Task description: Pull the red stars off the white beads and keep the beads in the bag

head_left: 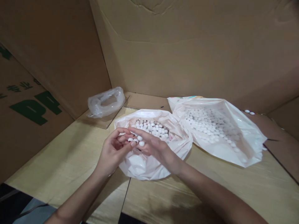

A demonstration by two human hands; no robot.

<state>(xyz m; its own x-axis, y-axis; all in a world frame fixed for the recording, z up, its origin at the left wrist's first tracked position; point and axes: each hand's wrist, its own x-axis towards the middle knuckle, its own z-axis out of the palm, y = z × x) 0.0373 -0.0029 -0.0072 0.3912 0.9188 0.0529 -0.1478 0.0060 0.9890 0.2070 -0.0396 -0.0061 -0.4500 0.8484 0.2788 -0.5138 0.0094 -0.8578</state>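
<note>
Over the near side of an open white plastic bag, my left hand and my right hand meet with curled fingers. Between them they hold several small white balls, some showing a dark brown part. My left thumb presses against these balls, while the right palm lies beside and partly under them. Some of my fingers are hidden behind the balls. More of the same white balls fill the opened bag just beyond my hands.
A second white bag full of similar balls lies to the right, touching the first. Several loose balls sit beyond it. A clear crumpled plastic bag is at the back left. Tall cardboard walls enclose the tabletop.
</note>
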